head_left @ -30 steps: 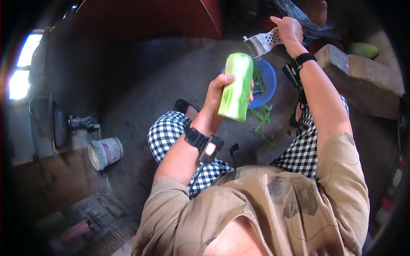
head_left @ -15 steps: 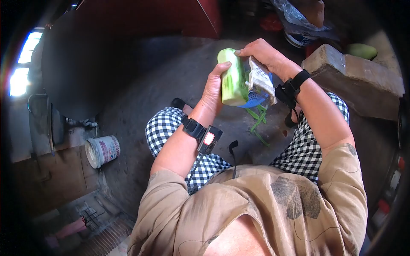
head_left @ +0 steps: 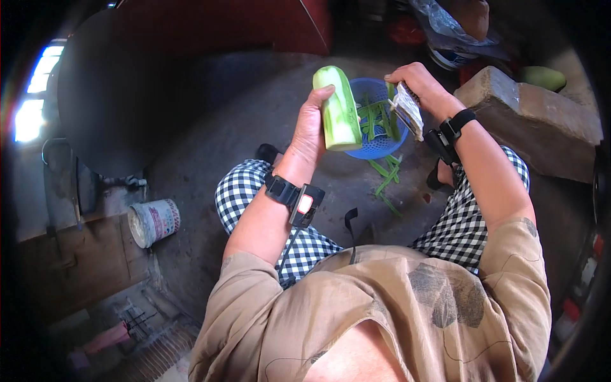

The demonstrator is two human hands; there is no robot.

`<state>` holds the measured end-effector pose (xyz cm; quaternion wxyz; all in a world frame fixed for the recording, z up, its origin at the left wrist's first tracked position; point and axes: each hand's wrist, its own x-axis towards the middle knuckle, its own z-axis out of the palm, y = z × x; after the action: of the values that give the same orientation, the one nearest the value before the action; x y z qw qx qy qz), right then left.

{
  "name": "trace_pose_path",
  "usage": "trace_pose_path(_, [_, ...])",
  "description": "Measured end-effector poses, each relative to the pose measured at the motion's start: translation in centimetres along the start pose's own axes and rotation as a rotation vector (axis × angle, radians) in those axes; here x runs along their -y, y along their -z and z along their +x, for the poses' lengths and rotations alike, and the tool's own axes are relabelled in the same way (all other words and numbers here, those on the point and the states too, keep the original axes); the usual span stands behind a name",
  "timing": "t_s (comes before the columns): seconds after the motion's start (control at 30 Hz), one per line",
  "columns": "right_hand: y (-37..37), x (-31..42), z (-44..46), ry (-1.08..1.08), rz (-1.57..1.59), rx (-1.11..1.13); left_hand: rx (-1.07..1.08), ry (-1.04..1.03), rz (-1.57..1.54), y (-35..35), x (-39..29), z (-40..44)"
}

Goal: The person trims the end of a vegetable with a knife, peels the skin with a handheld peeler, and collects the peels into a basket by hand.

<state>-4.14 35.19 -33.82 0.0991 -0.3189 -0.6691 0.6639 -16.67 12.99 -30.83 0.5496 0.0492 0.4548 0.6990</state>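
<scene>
My left hand point(head_left: 310, 119) is closed around a pale green gourd point(head_left: 340, 114), thumb on its upper side. Lighter bands run down the gourd where skin has come off. My right hand point(head_left: 420, 89) grips a flat whitish tool point(head_left: 409, 112) with a thin dark edge; its exact kind is unclear. A green strip of peel is by the right thumb. Below and between the hands, a blue perforated basket point(head_left: 372, 153) holds green peel strips point(head_left: 375, 118). More peelings point(head_left: 387, 175) lie on the floor beside it.
A brown block-like ledge point(head_left: 528, 114) stands at the right, with another green gourd point(head_left: 543, 77) behind it. A white bucket point(head_left: 154, 223) is on the left. My checkered knees point(head_left: 245, 191) flank the floor point(head_left: 254, 89). Plastic wrapping point(head_left: 445, 22) is at the upper right.
My right hand has moved right, away from the gourd, with the tool. The gourd has shifted slightly left and up, so the basket and its peelings are now more visible.
</scene>
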Motion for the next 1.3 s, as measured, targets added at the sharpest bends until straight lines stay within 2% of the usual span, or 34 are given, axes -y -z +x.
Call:
trace_pose_path(0.13, [-0.7, -0.2, 0.0, -0.238, 0.138, -0.129, 0.025, -0.009, -0.071, -0.4, -0.7, -0.9])
trace_pose_path(0.23, [-1.7, 2.3, -0.7, -0.036, -0.029, -0.186, 0.003, 0.015, -0.07, -0.7, -0.5, -0.8])
trace_pose_path(0.27, [-2.0, 2.9, -0.7, 0.017, -0.108, -0.211, 0.086, 0.047, -0.068, -0.3, -0.4, -0.7])
trace_pose_path(0.37, [-3.4, 5.3, -1.7, 0.192, -0.407, -0.314, 0.046, 0.058, -0.109, 0.1, 0.5, 0.1])
trace_pose_path(0.5, [-4.6, 7.1, -2.9, 0.297, -0.586, -0.344, 0.062, 0.106, -0.162, -0.7, 1.2, -0.1])
trace_pose_path(0.63, [-4.7, 7.6, -3.0, 0.271, -0.681, -0.334, 0.111, 0.178, -0.154, -1.6, 1.3, -1.0])
trace_pose_path(0.83, [-5.3, 6.5, -2.5, 0.371, -0.682, -0.423, 0.105, 0.267, -0.146, -2.2, 1.3, -1.8])
trace_pose_path(1.03, [-5.0, 6.4, -2.1, 0.267, -0.734, -0.345, 0.159, 0.243, -0.1, -1.9, 2.5, -2.1])
trace_pose_path(1.17, [-4.4, 5.9, -1.0, 0.24, -0.674, -0.409, 0.258, 0.184, -0.139, -1.8, 3.0, -1.7])
trace_pose_path(1.3, [-2.4, 4.8, 1.5, 0.315, -0.674, -0.508, 0.322, 0.152, -0.016, -2.1, 2.2, -2.1])
